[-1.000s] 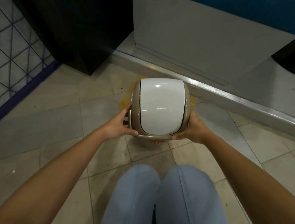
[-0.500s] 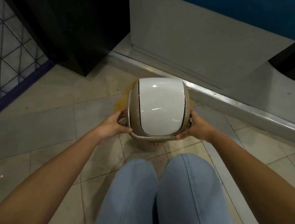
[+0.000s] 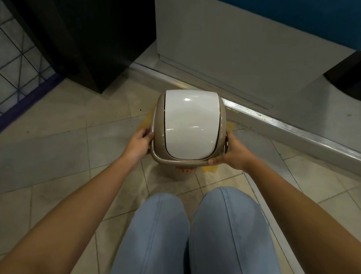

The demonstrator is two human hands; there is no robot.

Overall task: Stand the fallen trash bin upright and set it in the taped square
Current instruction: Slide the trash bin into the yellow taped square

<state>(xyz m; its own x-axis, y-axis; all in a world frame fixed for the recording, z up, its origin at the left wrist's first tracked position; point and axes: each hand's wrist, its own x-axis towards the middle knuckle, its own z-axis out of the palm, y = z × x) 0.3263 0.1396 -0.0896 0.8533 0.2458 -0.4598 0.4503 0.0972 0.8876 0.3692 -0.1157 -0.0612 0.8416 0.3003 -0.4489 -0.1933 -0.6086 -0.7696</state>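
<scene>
Far left, a wire grid panel [image 3: 12, 63] with a blue bottom bar can be seen, and next to it a black cabinet [image 3: 80, 27] standing on the tiled floor [image 3: 44, 147].

Moving in, the left hand [image 3: 140, 141] is wrapped around the left side of the trash bin [image 3: 189, 129], with the fingers [image 3: 146, 132] curled onto the beige rim, so it's closed on the bin rather than spread flat.

The bin itself is seen from above, upright, white swing lid [image 3: 189, 124] facing the camera and shut. It's placed right over the yellow tape [image 3: 211, 169], bits of which peek out at the left edge, the far right corner and the near right corner. Whether the base is actually touching the floor or held just above it can't be told from this angle. A small orange label is glimpsed under the near edge, too blurry to read.

The right hand [image 3: 231, 155] is clamped on the bin's right side, thumb on the front rim, other fingers hidden behind the body.

Behind all that, a metal threshold strip [image 3: 284, 125] runs diagonally along a grey panel [image 3: 225, 43]. At the bottom, knees in light blue jeans [image 3: 200, 235] are seen, just short of the bin.
</scene>
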